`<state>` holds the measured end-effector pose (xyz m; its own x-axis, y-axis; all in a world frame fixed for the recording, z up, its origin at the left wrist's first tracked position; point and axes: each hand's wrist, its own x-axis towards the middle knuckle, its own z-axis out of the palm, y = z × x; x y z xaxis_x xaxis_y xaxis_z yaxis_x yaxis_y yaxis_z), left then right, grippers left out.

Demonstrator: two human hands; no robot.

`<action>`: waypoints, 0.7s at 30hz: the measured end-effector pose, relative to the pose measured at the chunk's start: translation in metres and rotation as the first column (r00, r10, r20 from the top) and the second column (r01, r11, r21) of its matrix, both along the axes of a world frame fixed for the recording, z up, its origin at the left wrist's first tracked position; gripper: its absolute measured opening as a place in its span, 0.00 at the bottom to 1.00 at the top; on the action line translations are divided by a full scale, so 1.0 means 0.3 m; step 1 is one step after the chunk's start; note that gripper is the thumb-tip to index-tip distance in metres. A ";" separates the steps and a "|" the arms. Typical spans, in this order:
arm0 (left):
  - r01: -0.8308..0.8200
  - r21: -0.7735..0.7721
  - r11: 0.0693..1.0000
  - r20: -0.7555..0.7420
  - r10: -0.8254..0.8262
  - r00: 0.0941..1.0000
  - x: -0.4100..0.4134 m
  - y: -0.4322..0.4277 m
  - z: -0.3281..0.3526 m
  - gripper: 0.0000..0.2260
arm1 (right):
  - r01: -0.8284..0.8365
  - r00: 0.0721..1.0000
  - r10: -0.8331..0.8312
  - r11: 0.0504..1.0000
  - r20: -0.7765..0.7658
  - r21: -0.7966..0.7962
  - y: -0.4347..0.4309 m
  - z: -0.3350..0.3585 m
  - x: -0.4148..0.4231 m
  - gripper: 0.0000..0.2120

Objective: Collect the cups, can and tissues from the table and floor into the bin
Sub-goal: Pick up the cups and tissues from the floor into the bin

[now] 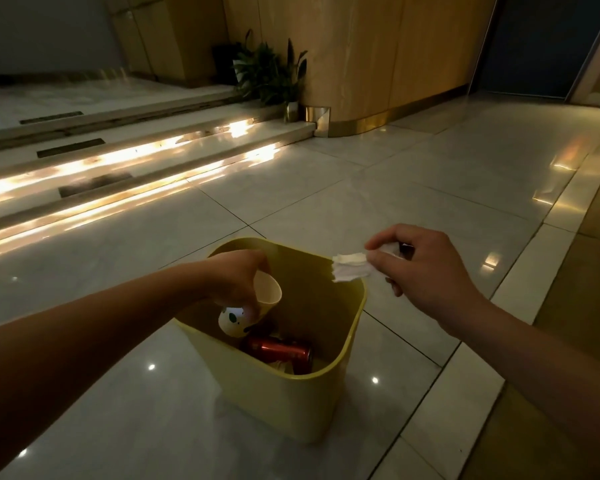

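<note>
Can (280, 352) in bin (291, 403)

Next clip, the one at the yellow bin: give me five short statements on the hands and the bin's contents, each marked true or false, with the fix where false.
1. The left hand holds a paper cup over the yellow bin. True.
2. The right hand is empty. False: it pinches a white tissue.
3. A red can lies inside the bin. True.
4. The bin stands on a table. False: it stands on the tiled floor.
5. The tissue is already at the bottom of the bin. False: it hangs at the bin's far right rim, in the hand's grip.
</note>
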<state>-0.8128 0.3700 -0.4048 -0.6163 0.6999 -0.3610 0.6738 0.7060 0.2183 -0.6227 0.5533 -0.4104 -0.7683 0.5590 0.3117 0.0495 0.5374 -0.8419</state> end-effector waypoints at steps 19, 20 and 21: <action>0.154 -0.306 0.940 -0.045 -0.176 0.983 -0.072 -0.001 -0.123 0.43 | -0.526 0.715 0.090 0.722 0.693 0.449 -0.186 -0.065 -0.372 0.12; 0.152 -0.292 0.944 -0.040 -0.171 0.984 -0.076 -0.004 -0.122 0.44 | -0.532 0.709 0.094 0.722 0.699 0.443 -0.186 -0.072 -0.376 0.12; 0.147 -0.274 0.950 -0.048 -0.167 0.985 -0.082 -0.008 -0.120 0.43 | -0.536 0.707 0.100 0.722 0.700 0.437 -0.186 -0.077 -0.378 0.12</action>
